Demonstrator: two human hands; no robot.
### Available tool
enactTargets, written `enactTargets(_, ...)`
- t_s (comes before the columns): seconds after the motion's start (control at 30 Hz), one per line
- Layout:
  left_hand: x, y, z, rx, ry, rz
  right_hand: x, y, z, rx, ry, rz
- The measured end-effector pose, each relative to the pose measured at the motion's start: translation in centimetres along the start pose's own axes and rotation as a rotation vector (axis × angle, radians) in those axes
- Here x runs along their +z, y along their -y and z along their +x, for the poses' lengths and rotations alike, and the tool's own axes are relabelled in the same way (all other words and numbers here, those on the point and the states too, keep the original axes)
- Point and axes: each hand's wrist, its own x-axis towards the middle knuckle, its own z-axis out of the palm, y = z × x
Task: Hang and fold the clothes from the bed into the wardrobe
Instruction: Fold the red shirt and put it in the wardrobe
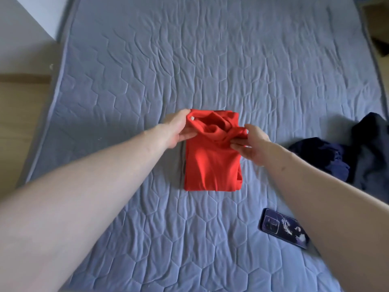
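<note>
Red garment [211,163] lies folded into a narrow rectangle in the middle of the blue quilted mattress [210,66], its near edge flat on the cover and its far end lifted and bunched. From the head view, the left hand [179,128] pinches the far left corner of that raised end, thumb on top and fingers tucked under the cloth. The right hand [251,143] is closed on the far right corner, thumb and fingertips squeezing a twisted fold of the fabric. Both bare forearms reach in from the near edge of the scene. To the right, well apart from the garment, sits a crumpled heap of dark clothes [345,157]. Nearer, on the right, a dark phone [283,227] lies flat on the mattress, partly covered by the right forearm.
</note>
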Motion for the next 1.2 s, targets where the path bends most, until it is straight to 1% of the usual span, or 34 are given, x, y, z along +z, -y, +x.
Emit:
enactTargets(0.07,0.2,-0.6,1.5,0.024,0.029,0.025,0.3,0.8,1.4,-0.051,0.005,0.04)
enactTargets(0.13,0.1,-0.2,2.7,0.024,0.029,0.141,0.5,0.6,2.8,-0.116,-0.026,0.009)
enactTargets(0.17,-0.1,0.7,3.2,0.029,0.006,0.243,0.4,-0.3,3.5,-0.167,-0.079,-0.089)
enactTargets(0.23,-0.6,3.6,4.1,0.056,-0.081,0.557,-0.3,-2.7,4.6,-0.265,-0.24,-0.436)
enactTargets(0.27,-0.9,5.3,4.0,0.062,-0.127,0.709,-0.6,-4.3,4.9,-0.276,-0.277,-0.572)
enactTargets(0.3,-1.2,7.0,3.7,0.042,-0.154,0.785,-0.8,-6.0,5.0,-0.25,-0.263,-0.63)
enactTargets(0.4,-1.9,11.9,2.8,-0.089,-0.132,0.767,-1.0,-10.8,5.2,-0.104,-0.122,-0.582)
enactTargets(0.5,-2.2,15.8,2.7,-0.199,-0.063,0.698,-0.8,-13.8,5.7,-0.088,-0.092,-0.508)
enactTargets(0.6,-2.4,17.8,2.6,-0.172,-0.033,0.694,-0.8,-15.1,6.3,-0.079,-0.121,-0.396)
enactTargets(0.7,-2.4,18.6,2.3,-0.177,-0.002,0.753,-1.0,-16.2,6.5,-0.023,-0.075,-0.308)
enactTargets(0.83,-2.5,19.7,0.5,-0.153,-0.066,0.746,-1.5,-17.6,5.1,0.106,-0.059,-0.048)
enactTargets(0.93,-3.4,21.2,-2.5,-0.173,-0.043,0.803,-2.7,-19.7,2.7,0.191,-0.041,-0.068)
enactTargets(1.07,-5.7,24.8,-7.6,-0.293,0.017,0.842,-4.5,-24.3,-1.5,0.319,-0.005,-0.174)
enactTargets(1.2,-6.8,28.7,-12.0,-0.383,0.03,0.838,-6.0,-28.8,-5.5,0.392,0.0,-0.171)
